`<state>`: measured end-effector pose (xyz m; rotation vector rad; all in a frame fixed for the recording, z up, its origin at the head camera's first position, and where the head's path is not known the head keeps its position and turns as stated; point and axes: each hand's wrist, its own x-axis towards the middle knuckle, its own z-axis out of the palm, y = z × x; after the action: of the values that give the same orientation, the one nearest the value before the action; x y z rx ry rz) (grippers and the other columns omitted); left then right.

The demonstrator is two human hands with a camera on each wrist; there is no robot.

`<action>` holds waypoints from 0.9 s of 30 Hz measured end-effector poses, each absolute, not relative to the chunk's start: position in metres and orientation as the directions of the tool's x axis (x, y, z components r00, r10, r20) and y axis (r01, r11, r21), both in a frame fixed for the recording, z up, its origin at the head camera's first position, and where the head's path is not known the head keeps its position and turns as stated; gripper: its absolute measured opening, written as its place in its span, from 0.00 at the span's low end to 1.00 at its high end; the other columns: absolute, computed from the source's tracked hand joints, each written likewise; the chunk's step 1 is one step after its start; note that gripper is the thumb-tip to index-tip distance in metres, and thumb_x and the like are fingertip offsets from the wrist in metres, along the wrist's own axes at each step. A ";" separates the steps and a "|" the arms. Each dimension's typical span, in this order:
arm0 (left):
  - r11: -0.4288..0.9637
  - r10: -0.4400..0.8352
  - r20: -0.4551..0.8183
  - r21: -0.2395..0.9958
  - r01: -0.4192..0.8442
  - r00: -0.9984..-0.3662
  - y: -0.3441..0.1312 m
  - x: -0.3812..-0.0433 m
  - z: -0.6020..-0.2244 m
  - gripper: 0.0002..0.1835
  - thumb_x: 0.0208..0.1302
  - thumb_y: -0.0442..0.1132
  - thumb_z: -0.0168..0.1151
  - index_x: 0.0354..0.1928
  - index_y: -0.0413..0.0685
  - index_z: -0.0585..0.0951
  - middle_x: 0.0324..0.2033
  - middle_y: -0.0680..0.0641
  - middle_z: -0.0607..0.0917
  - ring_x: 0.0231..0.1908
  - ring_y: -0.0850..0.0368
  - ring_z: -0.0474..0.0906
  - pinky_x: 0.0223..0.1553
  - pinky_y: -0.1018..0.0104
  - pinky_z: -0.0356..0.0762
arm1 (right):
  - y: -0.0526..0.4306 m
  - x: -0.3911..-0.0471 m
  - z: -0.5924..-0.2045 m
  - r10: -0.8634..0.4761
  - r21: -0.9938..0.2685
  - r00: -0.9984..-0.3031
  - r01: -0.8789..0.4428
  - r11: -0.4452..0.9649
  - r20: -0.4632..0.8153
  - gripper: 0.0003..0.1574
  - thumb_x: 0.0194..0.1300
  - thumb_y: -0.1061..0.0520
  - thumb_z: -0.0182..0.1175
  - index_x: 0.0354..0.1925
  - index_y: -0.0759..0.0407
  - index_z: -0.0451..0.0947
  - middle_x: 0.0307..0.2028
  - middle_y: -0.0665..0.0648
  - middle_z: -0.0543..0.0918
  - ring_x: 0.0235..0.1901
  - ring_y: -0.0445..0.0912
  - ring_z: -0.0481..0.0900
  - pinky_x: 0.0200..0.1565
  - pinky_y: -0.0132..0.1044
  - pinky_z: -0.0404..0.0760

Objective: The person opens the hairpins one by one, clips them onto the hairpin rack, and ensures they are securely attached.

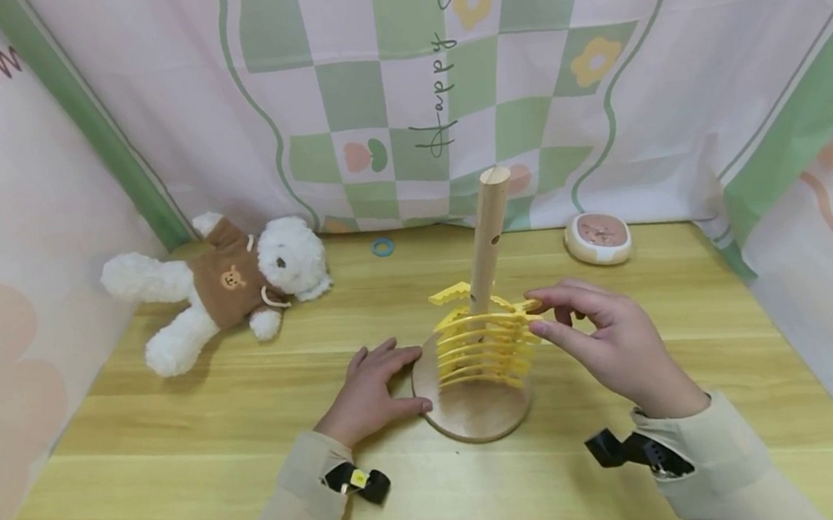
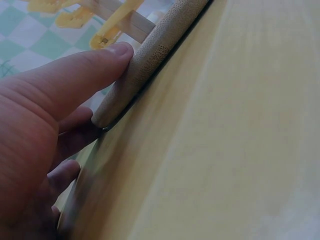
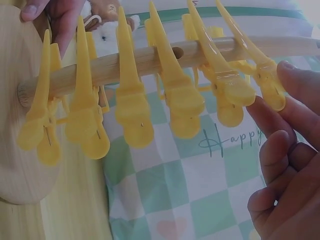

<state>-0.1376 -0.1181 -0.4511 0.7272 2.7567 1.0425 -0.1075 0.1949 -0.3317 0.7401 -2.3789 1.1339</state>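
A wooden post (image 1: pixel 489 228) stands upright on a round wooden base (image 1: pixel 477 415). Several yellow hair clips (image 1: pixel 480 358) are stacked along its lower part; in the right wrist view they line up side by side across it. My right hand (image 1: pixel 608 338) pinches the handle end of the topmost hair clip (image 3: pixel 272 95) between thumb and forefinger. That clip's two arms are spread on either side of the post. With fingers spread and fairly straight, my left hand (image 1: pixel 376 385) rests against the base's left rim. In the left wrist view, its thumb (image 2: pixel 112 55) touches the edge.
A white plush toy (image 1: pixel 226 282) in a brown top lies at the back left. Near the back edge is a small blue ring (image 1: pixel 382 247), and a white and pink rounded device (image 1: pixel 598 237) sits at the back right. Printed curtains (image 1: pixel 437 82) hang behind the wooden table (image 1: pixel 179 450).
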 end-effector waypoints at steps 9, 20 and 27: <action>0.654 0.466 0.064 0.647 0.392 -0.883 -0.119 -0.136 -0.449 0.43 0.54 0.57 0.76 0.70 0.51 0.74 0.69 0.50 0.74 0.75 0.46 0.55 0.75 0.43 0.34 | 0.192 -0.106 -0.328 -0.297 -0.599 -0.783 -0.613 0.515 0.546 0.20 0.59 0.69 0.70 0.50 0.57 0.86 0.38 0.45 0.85 0.32 0.37 0.73 0.34 0.27 0.72; 0.644 0.470 0.074 0.653 0.399 -0.879 -0.117 -0.136 -0.449 0.42 0.54 0.57 0.76 0.70 0.51 0.74 0.68 0.50 0.74 0.75 0.46 0.56 0.75 0.43 0.34 | 0.195 -0.106 -0.327 -0.294 -0.611 -0.790 -0.606 0.509 0.538 0.22 0.60 0.69 0.69 0.52 0.56 0.85 0.40 0.47 0.86 0.32 0.37 0.74 0.34 0.26 0.72; 0.655 0.468 0.066 0.644 0.396 -0.881 -0.116 -0.135 -0.449 0.43 0.54 0.57 0.76 0.70 0.51 0.74 0.69 0.50 0.74 0.75 0.46 0.56 0.75 0.44 0.34 | 0.195 -0.105 -0.328 -0.291 -0.628 -0.801 -0.594 0.504 0.524 0.23 0.61 0.69 0.68 0.55 0.57 0.84 0.41 0.49 0.86 0.33 0.37 0.73 0.34 0.27 0.71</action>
<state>-0.1353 -0.1162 -0.4488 0.7226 2.7607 1.0365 -0.1048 0.1951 -0.3279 0.7371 -2.4005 1.2005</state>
